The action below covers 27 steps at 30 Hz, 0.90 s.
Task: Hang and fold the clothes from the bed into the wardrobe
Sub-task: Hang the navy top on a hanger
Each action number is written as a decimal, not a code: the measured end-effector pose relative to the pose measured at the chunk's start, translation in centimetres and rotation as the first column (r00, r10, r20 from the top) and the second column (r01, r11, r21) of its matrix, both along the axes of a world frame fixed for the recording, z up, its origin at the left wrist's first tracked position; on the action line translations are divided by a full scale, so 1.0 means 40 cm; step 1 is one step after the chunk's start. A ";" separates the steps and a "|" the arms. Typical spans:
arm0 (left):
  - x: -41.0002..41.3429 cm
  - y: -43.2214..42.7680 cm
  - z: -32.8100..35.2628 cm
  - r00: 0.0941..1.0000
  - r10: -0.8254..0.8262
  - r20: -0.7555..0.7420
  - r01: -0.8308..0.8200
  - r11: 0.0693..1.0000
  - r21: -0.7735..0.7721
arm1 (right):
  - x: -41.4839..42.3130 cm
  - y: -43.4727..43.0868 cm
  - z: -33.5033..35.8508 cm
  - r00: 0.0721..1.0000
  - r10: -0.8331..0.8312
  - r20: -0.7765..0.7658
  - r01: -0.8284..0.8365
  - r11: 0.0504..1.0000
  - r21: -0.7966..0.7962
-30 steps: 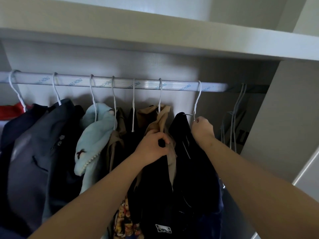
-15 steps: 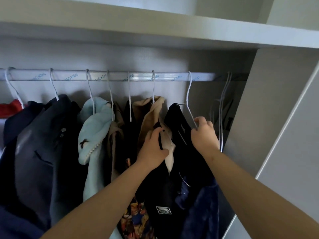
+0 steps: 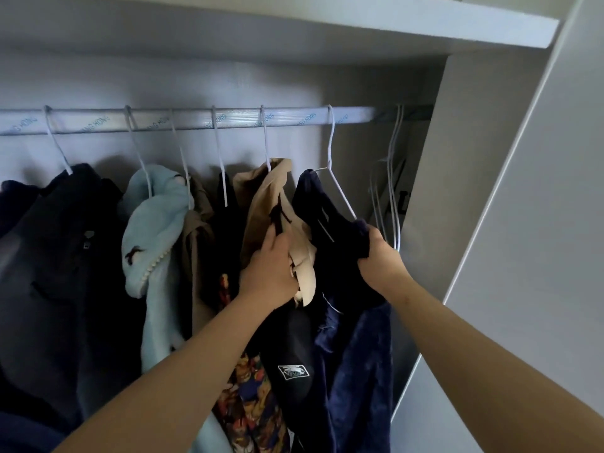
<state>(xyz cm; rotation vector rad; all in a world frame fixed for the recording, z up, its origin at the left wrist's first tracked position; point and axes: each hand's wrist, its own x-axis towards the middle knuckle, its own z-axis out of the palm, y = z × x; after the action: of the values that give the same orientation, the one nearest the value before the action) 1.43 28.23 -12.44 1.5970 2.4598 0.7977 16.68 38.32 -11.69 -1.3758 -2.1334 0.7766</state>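
Inside the wardrobe [image 3: 457,165] the right hand [image 3: 380,261] grips the navy garment [image 3: 327,220] (on a white hanger [image 3: 331,142]); at its nine o'clock the left hand [image 3: 269,271] clutches the beige garment [image 3: 263,197].

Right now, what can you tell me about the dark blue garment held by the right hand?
The dark blue garment looks plush, like velvet. It hangs lopsided on a thin white wire hanger hooked over the rail; the hanger's right arm shows bare. The right hand grips its shoulder, and a beige garment touches its left side.
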 end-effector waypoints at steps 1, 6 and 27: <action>-0.013 -0.008 0.000 0.999 -0.027 0.023 0.027 1.000 -0.012 | 0.003 0.000 0.000 1.000 -0.010 0.022 0.009 1.000 0.014; -0.081 -0.056 0.003 0.994 0.032 -0.103 -0.038 0.998 -0.056 | 0.018 0.003 0.001 0.981 -0.185 0.058 0.179 0.979 0.099; 0.084 -0.096 -0.147 0.892 -0.121 0.436 0.026 0.976 0.218 | 0.027 -0.155 -0.150 0.975 -0.156 -0.159 0.118 0.966 -0.228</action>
<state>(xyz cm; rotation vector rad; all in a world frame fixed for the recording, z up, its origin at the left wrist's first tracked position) 4.77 24.40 -18.34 1.3576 2.0307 1.2802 17.76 32.11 -17.67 -1.4870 -1.8396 1.0593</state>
